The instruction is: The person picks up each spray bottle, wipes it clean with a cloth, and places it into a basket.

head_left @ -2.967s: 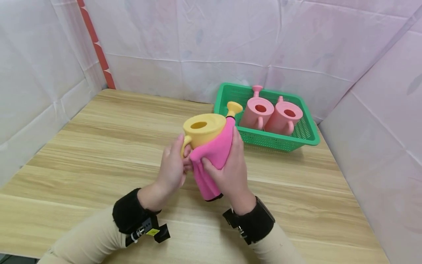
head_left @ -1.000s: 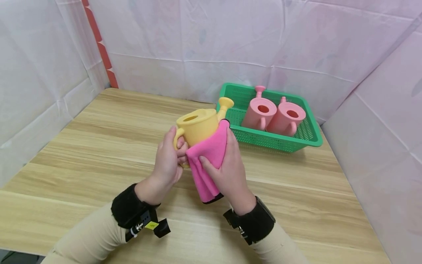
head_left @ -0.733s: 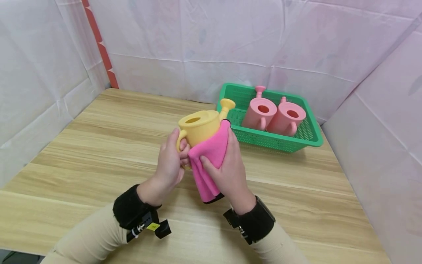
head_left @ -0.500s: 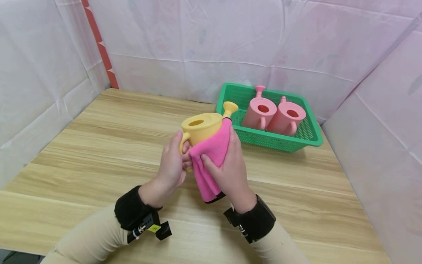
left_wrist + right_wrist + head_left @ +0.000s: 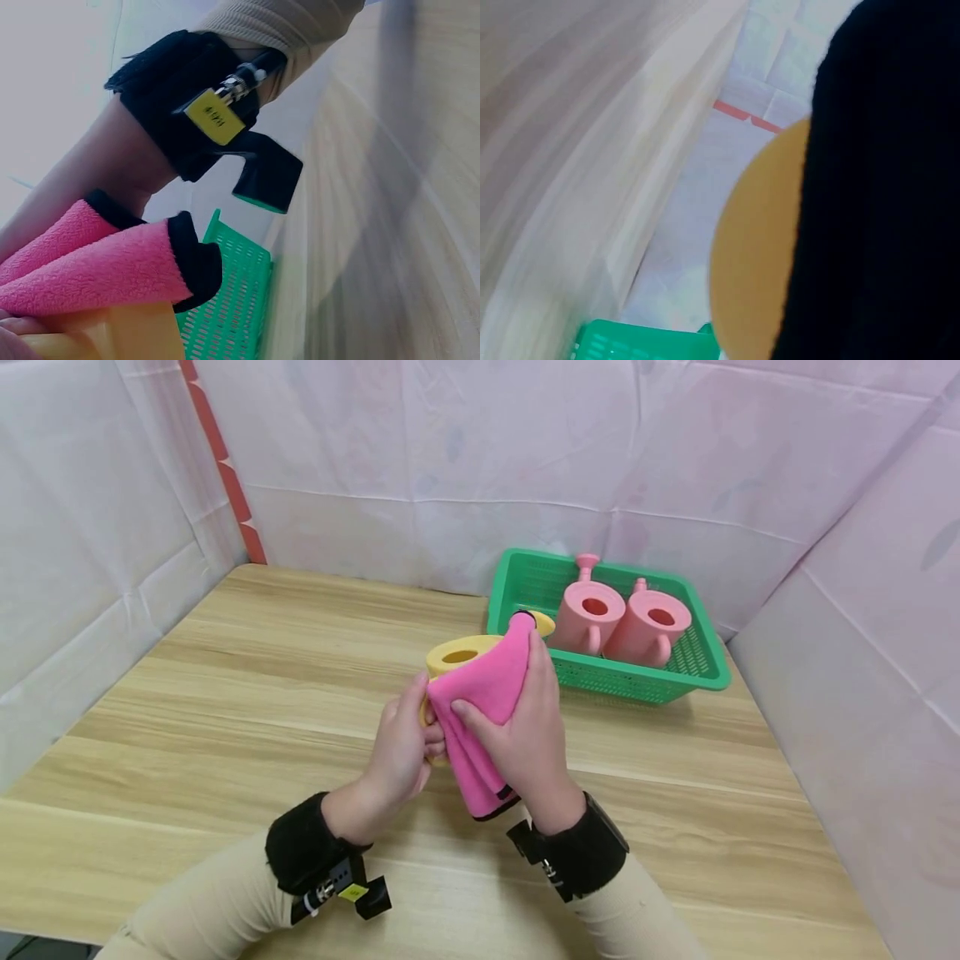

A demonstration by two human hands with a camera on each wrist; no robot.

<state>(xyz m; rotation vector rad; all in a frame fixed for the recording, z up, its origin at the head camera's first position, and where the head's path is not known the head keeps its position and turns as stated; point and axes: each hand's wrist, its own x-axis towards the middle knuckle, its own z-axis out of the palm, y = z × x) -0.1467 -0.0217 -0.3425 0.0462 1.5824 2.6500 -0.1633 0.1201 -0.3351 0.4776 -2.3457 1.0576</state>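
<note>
A yellow watering can is held above the table, its handle gripped by my left hand. My right hand holds a pink cloth with dark edging against the can's side and spout. The cloth covers most of the can's body; its top opening and the tip of the spout head still show. In the left wrist view, folds of the cloth lie over part of the yellow can. The right wrist view has the can's curved yellow surface beside dark, close-up material.
A green basket stands at the back right of the wooden table. Inside it are two pink watering cans, one on the left and one on the right. White patterned sheets hang behind and at both sides.
The can has tilted and come lower and to the right. The cloth has slid up over its body and spout, hiding more of the yellow. Both hands keep their grip.
</note>
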